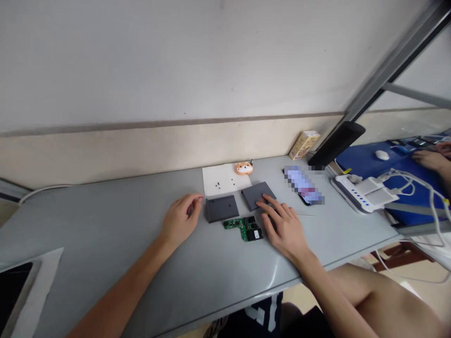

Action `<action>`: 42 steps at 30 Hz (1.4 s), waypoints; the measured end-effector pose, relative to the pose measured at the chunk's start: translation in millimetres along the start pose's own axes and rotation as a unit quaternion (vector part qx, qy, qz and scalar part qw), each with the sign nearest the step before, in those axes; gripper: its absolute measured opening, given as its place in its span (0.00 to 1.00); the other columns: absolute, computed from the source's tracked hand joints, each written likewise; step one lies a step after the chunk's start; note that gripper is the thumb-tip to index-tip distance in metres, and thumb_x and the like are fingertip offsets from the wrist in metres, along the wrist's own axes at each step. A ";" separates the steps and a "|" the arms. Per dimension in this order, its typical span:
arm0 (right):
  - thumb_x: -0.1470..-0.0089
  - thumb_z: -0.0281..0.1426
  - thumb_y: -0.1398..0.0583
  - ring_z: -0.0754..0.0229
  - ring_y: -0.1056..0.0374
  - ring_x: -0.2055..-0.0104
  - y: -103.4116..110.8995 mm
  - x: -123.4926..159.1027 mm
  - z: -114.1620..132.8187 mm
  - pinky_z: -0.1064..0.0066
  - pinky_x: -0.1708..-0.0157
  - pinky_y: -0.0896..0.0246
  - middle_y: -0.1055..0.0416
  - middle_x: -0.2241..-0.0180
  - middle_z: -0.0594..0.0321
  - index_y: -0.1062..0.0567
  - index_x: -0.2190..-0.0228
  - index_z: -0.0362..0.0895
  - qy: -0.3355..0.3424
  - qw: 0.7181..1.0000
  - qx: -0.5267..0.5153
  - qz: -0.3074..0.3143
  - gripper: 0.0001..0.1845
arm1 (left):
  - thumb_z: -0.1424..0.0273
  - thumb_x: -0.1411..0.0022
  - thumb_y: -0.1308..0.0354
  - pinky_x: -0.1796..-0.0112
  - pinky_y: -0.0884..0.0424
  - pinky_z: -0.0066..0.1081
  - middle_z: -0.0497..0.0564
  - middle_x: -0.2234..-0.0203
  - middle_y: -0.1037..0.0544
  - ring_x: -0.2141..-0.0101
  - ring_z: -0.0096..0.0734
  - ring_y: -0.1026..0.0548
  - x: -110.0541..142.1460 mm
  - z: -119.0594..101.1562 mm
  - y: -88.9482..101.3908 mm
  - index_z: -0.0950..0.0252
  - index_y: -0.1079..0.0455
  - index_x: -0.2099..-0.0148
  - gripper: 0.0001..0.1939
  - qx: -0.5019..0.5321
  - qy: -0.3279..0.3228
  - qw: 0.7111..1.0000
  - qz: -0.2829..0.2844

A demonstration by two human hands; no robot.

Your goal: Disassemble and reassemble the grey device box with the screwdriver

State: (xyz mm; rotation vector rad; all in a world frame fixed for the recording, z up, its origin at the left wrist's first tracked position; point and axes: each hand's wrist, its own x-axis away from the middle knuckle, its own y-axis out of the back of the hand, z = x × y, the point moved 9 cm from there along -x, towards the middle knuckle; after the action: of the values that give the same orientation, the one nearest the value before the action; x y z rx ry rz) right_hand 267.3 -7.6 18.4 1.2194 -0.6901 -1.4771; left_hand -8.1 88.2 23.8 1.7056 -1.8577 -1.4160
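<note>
My left hand (182, 218) is closed, its thumb and fingertips pressed together beside the left dark grey casing half (221, 209). Whether the pinch holds anything is too small to make out. My right hand (284, 227) lies with fingers spread, fingertips touching the other dark grey casing half (254, 195). A thin metal shaft (306, 215) sticks out to the right from beneath this hand, and a bit of yellow shows under its fingers. Between the hands, nearer me, lies a green circuit board (244, 229) with black parts. Several tiny dark screws (218, 185) rest on a white sheet (210, 174) behind the casing.
An orange animal-faced case (243, 168) sits on the sheet's back edge. To the right are a phone (303, 185), a small carton (304, 144), a black upright object (336, 143) and a white power strip (366, 193) with cables. Another person's hand (431, 159) is at far right.
</note>
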 end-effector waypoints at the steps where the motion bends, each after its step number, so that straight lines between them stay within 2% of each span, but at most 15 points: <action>1: 0.31 0.35 0.47 0.51 0.29 0.52 0.7 0.1 -1.0 0.53 0.53 0.34 0.33 0.34 0.63 0.26 0.41 0.54 -0.005 1.000 0.000 -0.004 0.20 | 0.63 0.26 0.49 0.62 0.29 0.33 0.48 0.66 0.19 0.67 0.32 0.24 0.4 0.6 -2.2 0.59 0.26 0.49 0.12 -0.008 0.001 1.000 0.006; 5: 0.32 0.34 0.46 0.50 0.28 0.51 3.2 1.6 -0.9 0.53 0.53 0.34 0.33 0.34 0.60 0.26 0.42 0.53 -0.004 1.000 -0.005 -0.016 0.20 | 0.60 0.27 0.47 0.61 0.30 0.35 0.47 0.72 0.22 0.69 0.33 0.25 2.7 3.0 -8.4 0.59 0.27 0.46 0.15 -0.036 0.008 0.999 0.019; 9: 0.34 0.34 0.42 0.51 0.28 0.51 6.7 6.0 9.9 0.55 0.53 0.35 0.30 0.37 0.57 0.24 0.46 0.51 0.054 0.997 -0.040 -0.023 0.17 | 0.60 0.28 0.47 0.61 0.30 0.35 0.46 0.72 0.23 0.71 0.32 0.27 3.7 4.7 -11.1 0.59 0.28 0.46 0.15 -0.041 0.013 0.999 0.031; 13: 0.37 0.37 0.39 0.51 0.28 0.52 2.3 11.0 22.4 0.55 0.53 0.34 0.28 0.40 0.56 0.24 0.47 0.51 0.124 0.990 -0.063 0.015 0.17 | 0.63 0.29 0.47 0.59 0.30 0.36 0.45 0.73 0.24 0.72 0.31 0.27 3.2 2.2 -12.2 0.59 0.28 0.47 0.13 -0.050 0.010 0.998 0.046; 19: 0.38 0.46 0.38 0.47 0.28 0.49 -7.2 11.1 26.7 0.50 0.50 0.32 0.33 0.36 0.53 0.25 0.45 0.51 0.149 0.984 -0.061 0.074 0.23 | 0.66 0.32 0.46 0.59 0.29 0.37 0.46 0.72 0.24 0.71 0.33 0.26 2.7 -4.1 -10.9 0.59 0.30 0.49 0.11 -0.057 -0.009 0.997 0.042; 22: 0.39 0.46 0.38 0.47 0.28 0.47 -10.4 14.0 29.3 0.50 0.48 0.32 0.30 0.38 0.52 0.25 0.45 0.50 0.159 0.981 -0.066 0.092 0.24 | 0.66 0.32 0.46 0.59 0.29 0.38 0.46 0.72 0.24 0.71 0.33 0.26 3.0 -4.6 -11.7 0.59 0.31 0.50 0.10 -0.051 -0.013 0.998 0.045; 25: 0.38 0.44 0.38 0.49 0.27 0.50 -5.9 12.7 36.7 0.52 0.51 0.31 0.27 0.42 0.53 0.24 0.49 0.49 0.188 0.975 -0.078 0.089 0.19 | 0.68 0.33 0.46 0.59 0.30 0.39 0.46 0.72 0.25 0.71 0.34 0.26 3.3 -4.2 -12.3 0.60 0.30 0.51 0.10 -0.051 -0.014 0.997 0.047; 28: 0.37 0.41 0.38 0.50 0.27 0.50 10.2 -9.4 47.7 0.53 0.50 0.32 0.28 0.41 0.54 0.23 0.52 0.49 0.218 0.971 -0.080 0.053 0.15 | 0.68 0.33 0.46 0.58 0.30 0.40 0.47 0.72 0.25 0.69 0.35 0.26 3.4 -3.9 -14.4 0.60 0.30 0.51 0.10 -0.049 -0.016 0.997 0.056; 31: 0.37 0.40 0.38 0.47 0.28 0.46 24.5 -55.3 52.6 0.53 0.49 0.33 0.28 0.41 0.55 0.23 0.49 0.50 0.193 0.979 -0.071 0.006 0.16 | 0.69 0.34 0.45 0.58 0.30 0.39 0.47 0.71 0.25 0.68 0.36 0.25 2.9 -4.4 -15.3 0.60 0.29 0.52 0.09 -0.047 -0.018 0.997 0.058; 33: 0.37 0.38 0.38 0.46 0.29 0.43 22.4 -84.6 52.3 0.53 0.46 0.35 0.28 0.42 0.53 0.24 0.46 0.50 0.162 0.984 -0.068 -0.001 0.19 | 0.69 0.34 0.45 0.58 0.30 0.39 0.47 0.71 0.25 0.68 0.36 0.25 2.6 -5.3 -15.6 0.60 0.29 0.52 0.09 -0.048 -0.023 0.997 0.060; 35: 0.38 0.38 0.37 0.46 0.29 0.44 11.3 -99.7 55.5 0.53 0.46 0.35 0.26 0.44 0.53 0.22 0.49 0.48 0.167 0.983 -0.069 0.018 0.17 | 0.70 0.34 0.45 0.58 0.30 0.39 0.47 0.70 0.25 0.68 0.36 0.26 2.3 -5.1 -15.4 0.61 0.29 0.53 0.08 -0.048 -0.024 0.997 0.061; 38: 0.39 0.39 0.36 0.47 0.28 0.48 -7.9 -95.9 59.2 0.54 0.48 0.34 0.25 0.47 0.55 0.21 0.55 0.48 0.196 0.975 -0.085 0.062 0.13 | 0.69 0.33 0.45 0.62 0.30 0.36 0.47 0.72 0.26 0.68 0.35 0.27 1.3 1.0 -14.0 0.61 0.28 0.53 0.08 -0.039 -0.003 0.998 0.055; 42: 0.41 0.39 0.33 0.48 0.27 0.50 -13.9 -81.0 54.8 0.54 0.48 0.34 0.25 0.47 0.54 0.21 0.56 0.48 0.197 0.972 -0.106 0.065 0.13 | 0.68 0.32 0.45 0.62 0.30 0.35 0.47 0.72 0.27 0.69 0.33 0.27 -0.3 4.9 -16.2 0.60 0.27 0.55 0.07 -0.025 0.004 0.997 0.069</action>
State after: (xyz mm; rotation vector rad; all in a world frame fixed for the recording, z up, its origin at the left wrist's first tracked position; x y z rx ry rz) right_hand 205.5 62.8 49.7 1.2276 -0.3275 -1.1215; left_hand -1.4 93.3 9.1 1.5258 -1.8809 -1.3877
